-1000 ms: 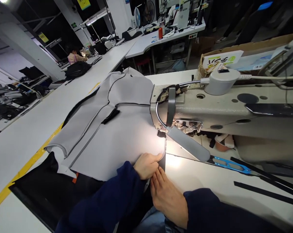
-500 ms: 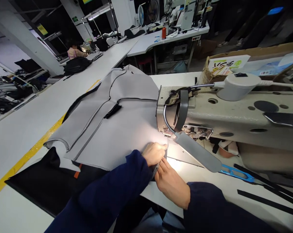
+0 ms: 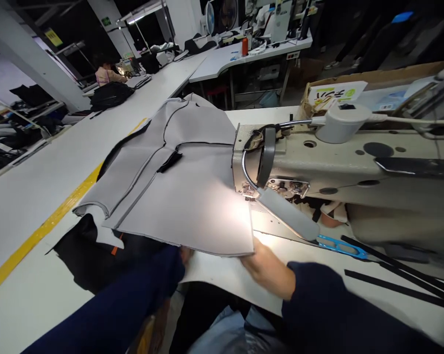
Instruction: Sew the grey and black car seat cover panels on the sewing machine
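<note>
A large grey fabric piece [image 3: 192, 201] with dark seams lies over the sewing table, its right edge under the sewing machine [image 3: 281, 162]. My right hand [image 3: 268, 268] grips this piece at its near right corner, fingers partly hidden beneath it and a little blurred. Only a small part of my left hand [image 3: 186, 255] shows, at the near edge of the fabric; the grey piece and my sleeve hide its fingers. Black fabric [image 3: 89, 255] lies under the left part of the grey piece, with a small orange tab [image 3: 114, 250] near it.
A grey lamp [image 3: 290, 214] on a bendable neck lights the fabric near the needle. On the right lie black strips [image 3: 395, 285] and a blue plastic tool [image 3: 342, 247]. Behind the machine stands a cardboard box [image 3: 387, 73]. Another person [image 3: 107, 74] sits farther back.
My left hand has left the fabric's right edge and moved left and down, under the near edge. The near right corner now lies flatter, and the black fabric has shifted right and bunched.
</note>
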Demonstrator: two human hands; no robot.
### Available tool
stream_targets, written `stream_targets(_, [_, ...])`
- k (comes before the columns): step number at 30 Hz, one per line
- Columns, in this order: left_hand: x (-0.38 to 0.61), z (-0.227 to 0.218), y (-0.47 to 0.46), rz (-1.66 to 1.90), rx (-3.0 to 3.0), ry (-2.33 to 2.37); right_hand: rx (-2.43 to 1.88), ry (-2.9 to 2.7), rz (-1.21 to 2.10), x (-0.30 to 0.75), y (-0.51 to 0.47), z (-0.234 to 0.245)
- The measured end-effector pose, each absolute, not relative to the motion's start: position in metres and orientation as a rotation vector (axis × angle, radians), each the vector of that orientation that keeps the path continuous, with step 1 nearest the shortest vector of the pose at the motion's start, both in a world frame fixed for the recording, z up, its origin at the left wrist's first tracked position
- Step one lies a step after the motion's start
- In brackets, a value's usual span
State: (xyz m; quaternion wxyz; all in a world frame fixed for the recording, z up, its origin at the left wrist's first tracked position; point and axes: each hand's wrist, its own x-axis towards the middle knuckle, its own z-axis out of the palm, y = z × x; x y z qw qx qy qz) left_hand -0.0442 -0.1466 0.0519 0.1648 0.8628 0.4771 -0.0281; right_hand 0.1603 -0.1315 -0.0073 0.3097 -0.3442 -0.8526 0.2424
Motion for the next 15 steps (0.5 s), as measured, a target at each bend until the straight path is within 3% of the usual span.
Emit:
stream_targets(5, [-0.071, 0.059, -0.171, 0.165, 2.896, 0.744, -1.008, -2.36, 0.157, 0.12, -0.216, -0.023])
stream_targets(10, [-0.05, 0.06, -0.144, 0.054, 3.086, 0.732, -1.178, -2.249, 0.158, 0.109, -0.237, -0.02])
stream_targets(15, [-0.042, 0.027, -0.115, 0.113, 3.146, 0.58, -1.133, -2.265, 0.087, 0.117, -0.237, -0.005])
